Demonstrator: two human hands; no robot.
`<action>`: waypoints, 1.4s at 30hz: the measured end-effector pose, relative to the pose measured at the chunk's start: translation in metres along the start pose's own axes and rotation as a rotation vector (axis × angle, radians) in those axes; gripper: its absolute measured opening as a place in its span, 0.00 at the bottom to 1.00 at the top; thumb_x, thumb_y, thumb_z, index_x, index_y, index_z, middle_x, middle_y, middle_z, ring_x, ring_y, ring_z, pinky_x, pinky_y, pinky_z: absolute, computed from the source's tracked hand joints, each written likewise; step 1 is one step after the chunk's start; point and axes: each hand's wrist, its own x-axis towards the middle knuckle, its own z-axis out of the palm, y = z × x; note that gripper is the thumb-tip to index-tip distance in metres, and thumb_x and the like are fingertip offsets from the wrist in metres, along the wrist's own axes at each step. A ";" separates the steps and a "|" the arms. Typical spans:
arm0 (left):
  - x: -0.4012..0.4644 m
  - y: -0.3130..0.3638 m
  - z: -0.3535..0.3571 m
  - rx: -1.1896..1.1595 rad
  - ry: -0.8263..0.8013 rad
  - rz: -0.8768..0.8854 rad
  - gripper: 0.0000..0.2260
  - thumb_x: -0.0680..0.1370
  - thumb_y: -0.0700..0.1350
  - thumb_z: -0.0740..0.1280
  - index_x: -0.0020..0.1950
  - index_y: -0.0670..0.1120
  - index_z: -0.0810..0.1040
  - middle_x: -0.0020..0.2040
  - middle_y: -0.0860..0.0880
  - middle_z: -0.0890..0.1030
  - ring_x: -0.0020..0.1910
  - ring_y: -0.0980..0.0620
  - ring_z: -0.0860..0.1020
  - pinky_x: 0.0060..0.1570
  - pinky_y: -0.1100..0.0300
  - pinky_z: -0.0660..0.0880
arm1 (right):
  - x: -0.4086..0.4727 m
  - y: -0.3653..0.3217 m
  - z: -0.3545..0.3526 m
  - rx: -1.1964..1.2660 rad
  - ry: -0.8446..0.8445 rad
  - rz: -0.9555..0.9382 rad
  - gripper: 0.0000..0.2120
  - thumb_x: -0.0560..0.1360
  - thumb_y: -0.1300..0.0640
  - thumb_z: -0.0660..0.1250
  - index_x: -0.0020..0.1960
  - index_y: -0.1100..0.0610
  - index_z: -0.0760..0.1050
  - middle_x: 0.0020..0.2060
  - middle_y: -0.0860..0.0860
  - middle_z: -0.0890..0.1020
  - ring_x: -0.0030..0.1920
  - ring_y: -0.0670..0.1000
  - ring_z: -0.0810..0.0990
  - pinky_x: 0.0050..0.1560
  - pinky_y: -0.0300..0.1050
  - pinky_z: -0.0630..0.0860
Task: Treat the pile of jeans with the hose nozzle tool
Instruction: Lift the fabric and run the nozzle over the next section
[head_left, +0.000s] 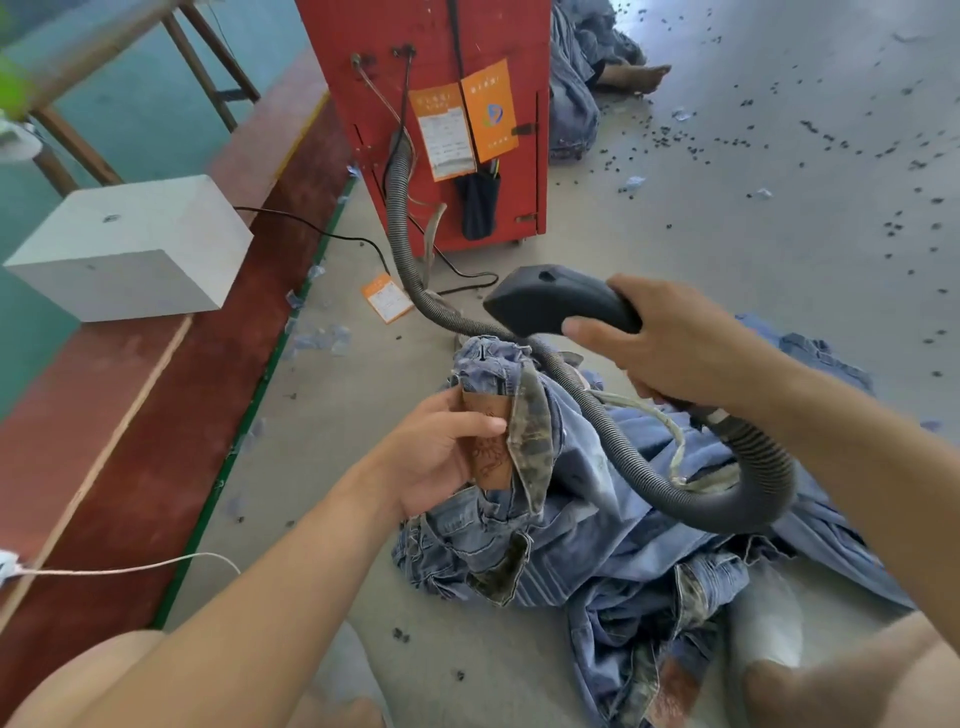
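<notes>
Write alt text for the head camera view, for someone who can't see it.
A right hand holds a black hose nozzle above a jeans pile on the floor. The left hand grips a waistband's leather patch.

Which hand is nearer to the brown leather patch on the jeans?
Left. The left hand holds the jeans right at the patch; the right hand grips the nozzle above it.

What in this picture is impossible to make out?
Head view only:
- Nozzle mouth: faces away from the camera, so its opening is unseen.
- Orange tags on the red cabinet: print too small to read.
- Hose entry into the cabinet: unclear.
- Jeans pile: cut off at the bottom edge.
</notes>
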 end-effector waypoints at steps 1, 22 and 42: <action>0.001 0.002 -0.002 -0.030 0.013 0.003 0.13 0.77 0.29 0.64 0.52 0.42 0.84 0.50 0.38 0.84 0.46 0.41 0.84 0.47 0.42 0.83 | -0.001 0.002 -0.004 0.030 -0.023 0.013 0.13 0.80 0.40 0.66 0.44 0.49 0.73 0.26 0.42 0.79 0.22 0.42 0.75 0.22 0.35 0.68; 0.018 -0.008 0.014 -0.407 -0.075 -0.121 0.19 0.80 0.42 0.64 0.69 0.37 0.77 0.65 0.37 0.82 0.60 0.42 0.84 0.60 0.47 0.81 | 0.001 0.023 0.075 -0.002 0.074 0.305 0.28 0.65 0.43 0.81 0.53 0.58 0.72 0.40 0.49 0.79 0.36 0.41 0.73 0.29 0.39 0.64; 0.019 -0.035 0.005 0.185 -0.036 -0.244 0.15 0.79 0.43 0.73 0.66 0.46 0.81 0.62 0.42 0.84 0.62 0.41 0.83 0.69 0.40 0.74 | 0.020 0.024 0.044 0.566 0.030 0.482 0.13 0.72 0.62 0.76 0.54 0.63 0.77 0.28 0.53 0.78 0.25 0.49 0.77 0.30 0.45 0.77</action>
